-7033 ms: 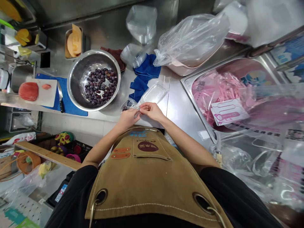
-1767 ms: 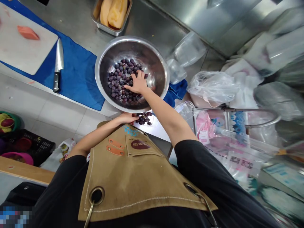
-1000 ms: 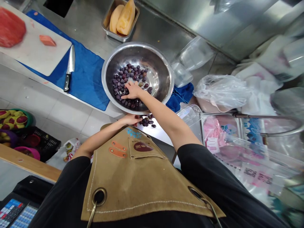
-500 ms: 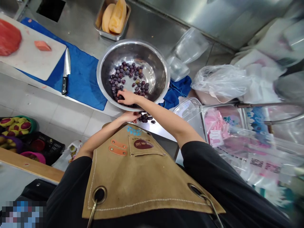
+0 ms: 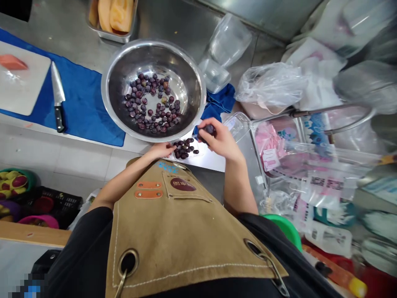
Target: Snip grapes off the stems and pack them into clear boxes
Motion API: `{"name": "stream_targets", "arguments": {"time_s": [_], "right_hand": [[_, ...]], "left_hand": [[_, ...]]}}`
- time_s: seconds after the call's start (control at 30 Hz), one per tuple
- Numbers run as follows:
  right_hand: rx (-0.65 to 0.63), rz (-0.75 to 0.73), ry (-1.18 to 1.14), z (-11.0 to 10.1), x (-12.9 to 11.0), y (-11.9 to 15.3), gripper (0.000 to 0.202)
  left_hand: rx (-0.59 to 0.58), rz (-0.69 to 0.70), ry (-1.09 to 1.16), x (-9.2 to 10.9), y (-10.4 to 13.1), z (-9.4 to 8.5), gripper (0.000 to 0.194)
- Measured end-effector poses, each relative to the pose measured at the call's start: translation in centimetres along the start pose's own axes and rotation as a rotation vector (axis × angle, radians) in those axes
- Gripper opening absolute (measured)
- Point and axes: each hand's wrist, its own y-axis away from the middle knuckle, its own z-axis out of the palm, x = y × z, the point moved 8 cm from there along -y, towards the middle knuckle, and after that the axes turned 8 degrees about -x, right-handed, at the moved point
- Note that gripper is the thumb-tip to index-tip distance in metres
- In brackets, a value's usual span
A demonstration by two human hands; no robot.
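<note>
My right hand [image 5: 219, 136] is closed around dark purple grapes [image 5: 209, 129], held just right of the big steel bowl [image 5: 198, 99]. Several more loose grapes [image 5: 169, 118] lie on the bottom of that bowl. Close to my apron, a small clear plastic container [image 5: 196, 156] holds a pile of the same dark fruit [image 5: 185, 145]. My left hand [image 5: 163, 150] pinches the container's left edge, its fingertips by the grapes.
A knife [image 5: 58, 97] lies on a blue cloth [image 5: 82, 99] beside a white cutting board [image 5: 21, 91]. Behind the bowl stands a steel tray [image 5: 124, 38] of cut melon. Clear plastic cups [image 5: 231, 39], an open clear lid [image 5: 240, 124] and bagged packaging [image 5: 273, 85] crowd the right.
My right hand has come out of the bowl to the right, with grapes in it. The left hand stays at the container. The whole view has shifted.
</note>
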Motion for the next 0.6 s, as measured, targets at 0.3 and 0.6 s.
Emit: {"name": "stream_targets", "arguments": {"time_s": [0.3,0.6], "right_hand": [[-0.038,0.252,0.072,5.0,7.2,3.7,0.053],[0.458,0.13,0.075,-5.7,2.8,7.6,0.04]], "left_hand": [[0.243,0.131,-0.276,3.3,1.0,-0.8,0.034],[0.064,0.235,0.271,1.5,5.1,1.9,0.024]]}}
